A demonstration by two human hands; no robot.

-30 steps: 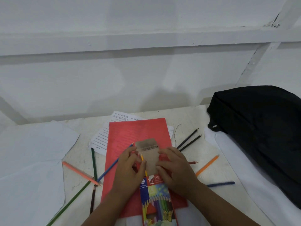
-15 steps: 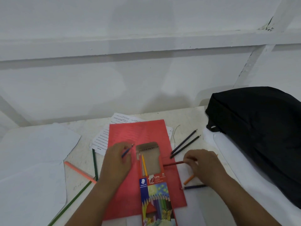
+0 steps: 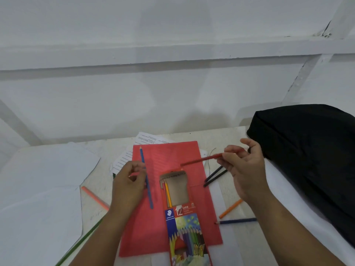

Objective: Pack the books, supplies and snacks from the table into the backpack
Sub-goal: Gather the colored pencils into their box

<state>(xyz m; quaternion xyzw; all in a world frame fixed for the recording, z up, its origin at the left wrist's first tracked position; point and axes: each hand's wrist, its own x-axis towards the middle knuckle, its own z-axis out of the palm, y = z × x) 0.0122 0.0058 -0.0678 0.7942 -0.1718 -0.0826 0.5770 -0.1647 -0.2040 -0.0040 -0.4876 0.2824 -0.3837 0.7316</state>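
Observation:
A coloured-pencil box (image 3: 184, 229) lies open on a red folder (image 3: 194, 154) in the middle of the table, with two pencils showing in its mouth. My left hand (image 3: 128, 181) pinches a blue pencil (image 3: 150, 196), held upright left of the box. My right hand (image 3: 245, 167) is raised above the table and pinches a red pencil (image 3: 201, 160) that points left over the folder. The black backpack (image 3: 311, 154) sits at the right, closed as far as I can see.
Loose pencils lie around: two dark ones (image 3: 215, 176), an orange one (image 3: 230, 209) and a dark blue one (image 3: 236, 221) on the right, a salmon one (image 3: 95, 197) and a green one (image 3: 80, 242) on the left. Printed sheets (image 3: 124, 160) stick out from under the folder. White paper (image 3: 42, 179) covers the left.
My right hand has lifted the red pencil off the table and raised it. My left hand has turned the blue pencil upright beside the box.

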